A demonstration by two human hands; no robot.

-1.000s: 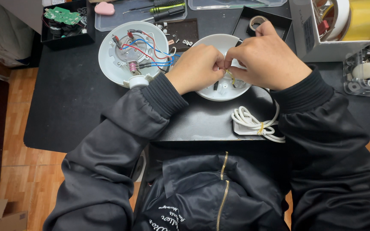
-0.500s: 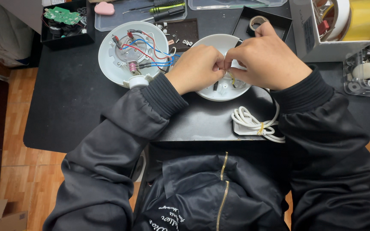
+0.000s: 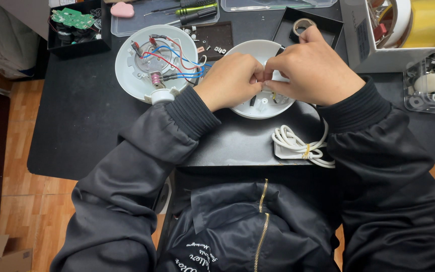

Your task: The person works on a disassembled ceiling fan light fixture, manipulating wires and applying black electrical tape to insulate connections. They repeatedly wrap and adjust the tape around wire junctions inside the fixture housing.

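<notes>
Work looks mid-way: at the black table's centre, left hand (image 3: 235,80) and right hand (image 3: 312,70) pinch small parts inside the round white plastic shell (image 3: 258,53), its wired white mate (image 3: 152,60) lying open at nine o'clock.

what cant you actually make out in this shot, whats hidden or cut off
Head view only:
- What the left hand and right hand pinch: hidden by the fingers.
- Inside of the white round shell: mostly covered by both hands.
- Yellow tape roll: cut off by the top edge.
- Parts in the clear tray: too small, cut off at right.
</notes>
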